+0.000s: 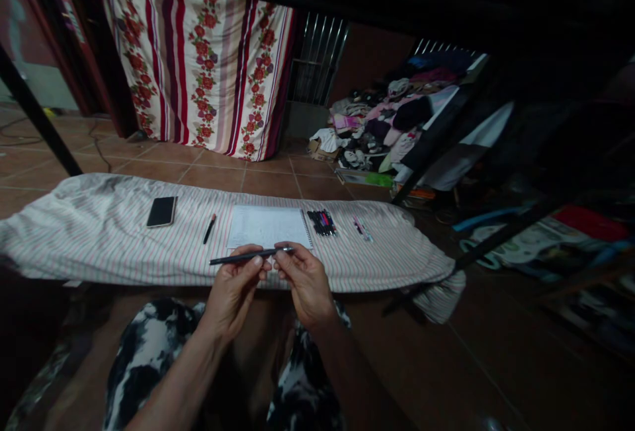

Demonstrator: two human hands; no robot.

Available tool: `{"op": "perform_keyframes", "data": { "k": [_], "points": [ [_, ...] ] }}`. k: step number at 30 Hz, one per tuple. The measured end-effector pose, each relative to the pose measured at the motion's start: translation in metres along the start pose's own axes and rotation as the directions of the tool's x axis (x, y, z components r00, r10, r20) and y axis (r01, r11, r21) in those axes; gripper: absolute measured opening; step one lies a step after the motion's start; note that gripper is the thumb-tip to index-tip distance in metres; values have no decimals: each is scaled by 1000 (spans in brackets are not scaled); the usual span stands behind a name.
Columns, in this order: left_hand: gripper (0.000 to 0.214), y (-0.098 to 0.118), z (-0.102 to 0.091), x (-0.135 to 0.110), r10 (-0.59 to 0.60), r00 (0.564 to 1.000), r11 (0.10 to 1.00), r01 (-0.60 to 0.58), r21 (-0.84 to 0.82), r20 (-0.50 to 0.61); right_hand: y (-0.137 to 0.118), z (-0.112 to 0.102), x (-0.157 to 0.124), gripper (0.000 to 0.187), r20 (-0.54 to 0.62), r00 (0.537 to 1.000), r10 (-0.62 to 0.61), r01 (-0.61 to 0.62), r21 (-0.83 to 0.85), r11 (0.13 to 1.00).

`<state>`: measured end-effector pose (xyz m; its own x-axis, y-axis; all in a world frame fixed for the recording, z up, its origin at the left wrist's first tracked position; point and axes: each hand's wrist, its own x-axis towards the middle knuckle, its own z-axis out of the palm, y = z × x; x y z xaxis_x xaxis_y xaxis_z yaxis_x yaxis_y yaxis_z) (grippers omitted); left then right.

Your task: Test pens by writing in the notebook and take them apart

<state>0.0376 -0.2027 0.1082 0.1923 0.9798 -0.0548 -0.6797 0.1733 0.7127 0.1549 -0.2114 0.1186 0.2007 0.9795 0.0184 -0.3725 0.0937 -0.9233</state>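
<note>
Both hands (268,285) hold black pen (243,256) crosswise

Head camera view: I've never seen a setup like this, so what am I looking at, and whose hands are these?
There is no machine here. These are a person's own two bare hands, seen from a single camera worn on their head, looking forward and down. The left hand and right hand together hold a dark pen. In front lies a striped cloth-covered board, probably an ironing board. On it are a phone, a short pen, a spiral notebook and a bundle of pens.
</note>
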Motion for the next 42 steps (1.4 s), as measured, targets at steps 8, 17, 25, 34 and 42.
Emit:
{"op": "perform_keyframes", "data": {
  "k": [8,17,25,34,42],
  "points": [
    [29,11,-5,-36,-82,997,997,82,9,15,-6,-15,-23,22,34,998,-49,50,-39,998],
    [28,17,-28,-49,-176,983,825,117,552,56,-1,-27,-33,25,140,990,25,-7,-123,992],
    [27,10,-24,-51,60,935,258,-352,900,348,16,-27,-42,30,200,977,73,-34,-191,981],
    [28,3,-21,-57,272,772,-168,-550,818,575,12,-14,-45,27,71,992,106,-101,-72,992],
    [28,-3,-20,-64,283,743,-301,-531,792,606,5,-7,-53,19,-64,998,27,-36,-145,989]
  ]
}}
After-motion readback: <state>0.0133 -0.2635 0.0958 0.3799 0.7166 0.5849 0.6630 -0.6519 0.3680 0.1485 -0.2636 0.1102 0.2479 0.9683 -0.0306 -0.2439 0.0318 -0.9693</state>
